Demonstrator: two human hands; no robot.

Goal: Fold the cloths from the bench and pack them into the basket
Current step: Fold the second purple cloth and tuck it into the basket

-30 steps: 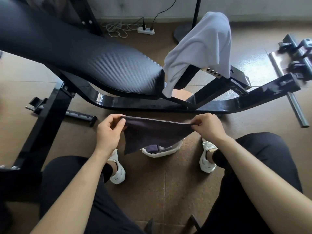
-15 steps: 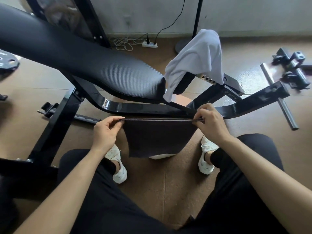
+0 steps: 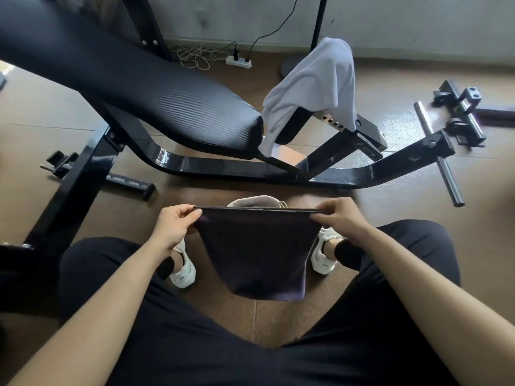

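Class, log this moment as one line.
left hand, right hand: pinch dark cloth by top corners | basket: part-hidden behind it | white cloth: draped on bench

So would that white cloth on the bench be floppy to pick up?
Probably floppy: the white cloth drapes over the bench's raised end in soft folds. Likely light and unlikely to slide off by itself, as it hangs there unaided.

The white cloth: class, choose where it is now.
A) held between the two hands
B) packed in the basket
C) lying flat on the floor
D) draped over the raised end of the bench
D: the white cloth hangs over the raised end of the bench, while the left hand and right hand pinch the dark cloth.
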